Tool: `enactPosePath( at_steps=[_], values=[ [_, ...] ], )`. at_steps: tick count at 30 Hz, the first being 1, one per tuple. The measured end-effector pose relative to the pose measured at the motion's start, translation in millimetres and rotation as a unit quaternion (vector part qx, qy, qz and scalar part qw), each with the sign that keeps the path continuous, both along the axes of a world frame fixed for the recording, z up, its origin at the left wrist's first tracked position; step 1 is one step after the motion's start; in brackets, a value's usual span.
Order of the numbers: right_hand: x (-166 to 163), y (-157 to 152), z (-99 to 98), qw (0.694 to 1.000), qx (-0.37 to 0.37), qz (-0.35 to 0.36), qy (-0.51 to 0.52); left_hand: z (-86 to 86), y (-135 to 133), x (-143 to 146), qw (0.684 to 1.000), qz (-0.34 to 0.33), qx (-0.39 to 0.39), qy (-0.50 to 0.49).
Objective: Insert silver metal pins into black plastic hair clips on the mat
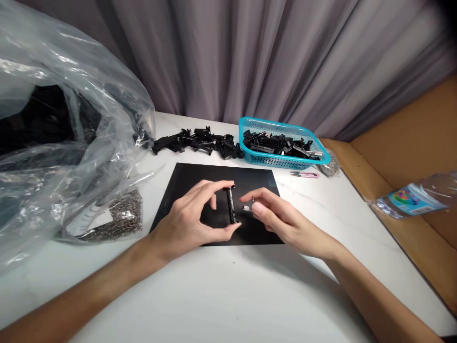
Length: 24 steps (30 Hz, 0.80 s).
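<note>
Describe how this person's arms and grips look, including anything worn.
The left grip and right grip are slim, bare human hands without gloves. The left forearm and right forearm have no sleeves as far as they show. No watch or bracelet is visible.

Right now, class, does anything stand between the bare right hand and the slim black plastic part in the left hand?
Only a small whitish piece shows between the right hand and the slim black plastic part; whether it lies on the flat black mat or higher, I cannot tell. No other obstacle shows.
</note>
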State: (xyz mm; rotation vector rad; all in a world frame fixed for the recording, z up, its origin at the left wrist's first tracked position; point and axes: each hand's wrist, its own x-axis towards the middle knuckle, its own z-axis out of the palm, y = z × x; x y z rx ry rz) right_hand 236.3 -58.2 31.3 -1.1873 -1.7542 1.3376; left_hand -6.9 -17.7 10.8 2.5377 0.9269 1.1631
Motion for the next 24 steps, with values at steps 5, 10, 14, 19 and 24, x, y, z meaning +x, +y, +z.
enactPosePath(
  at_steps=[5,10,14,19,24],
  values=[
    [1,4,-5.6,0.995,0.008,-0.049,0.089,-1.3,2,2,0.995,-0.005,-0.097,-0.018],
    [-3,10,-12.9,0.975,0.018,-0.136,0.173,-0.4,3,3,0.976,-0.031,-0.213,-0.036],
    [-7,10,-16.4,0.968,0.014,-0.162,0.191,0.5,2,4,0.941,-0.052,-0.329,-0.052],
    [-9,8,-19.4,0.962,0.046,-0.160,0.217,-2.8,5,5,0.887,-0.090,-0.443,-0.098],
    [-13,5,-22.5,0.964,0.077,-0.133,0.218,-4.5,9,4,0.861,-0.097,-0.487,-0.109]
  ],
)
